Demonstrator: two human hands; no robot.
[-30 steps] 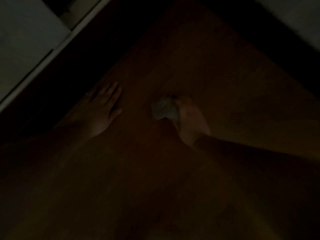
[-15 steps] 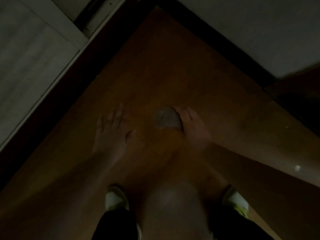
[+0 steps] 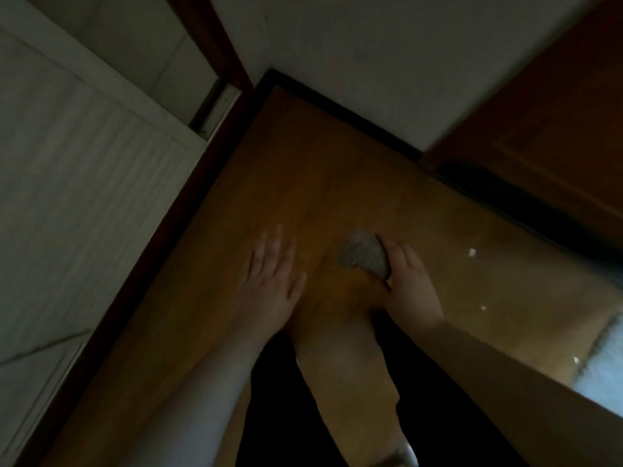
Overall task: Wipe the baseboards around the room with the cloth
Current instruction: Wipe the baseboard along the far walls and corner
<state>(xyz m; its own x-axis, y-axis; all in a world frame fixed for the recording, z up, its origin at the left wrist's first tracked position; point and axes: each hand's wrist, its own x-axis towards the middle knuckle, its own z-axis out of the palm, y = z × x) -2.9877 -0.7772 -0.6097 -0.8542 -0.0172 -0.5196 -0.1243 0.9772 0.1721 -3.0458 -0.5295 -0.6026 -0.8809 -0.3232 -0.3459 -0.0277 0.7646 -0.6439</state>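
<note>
The room is dim. A bunched grey cloth [image 3: 364,256] is held in my right hand [image 3: 409,284], whose fingers curl round its right side above the wooden floor [image 3: 320,183]. My left hand [image 3: 269,281] hovers flat with fingers straight and spread, to the left of the cloth and apart from it. A dark baseboard [image 3: 151,251] runs along the left wall. Another dark baseboard [image 3: 344,111] runs along the far wall, and the two meet in a corner at the top centre.
A white ribbed panel [image 3: 74,197] covers the left wall. A brown wooden cabinet or door [image 3: 539,136] stands at the upper right. My dark-clothed legs [image 3: 276,399] are at the bottom. Small white specks [image 3: 472,252] lie on the floor at right, by a bright patch [image 3: 603,372].
The view has tilted up and brightened, bringing the corner and both walls into view. Both hands stay over the floor, the right still holding the cloth, the left drawn nearer to it.
</note>
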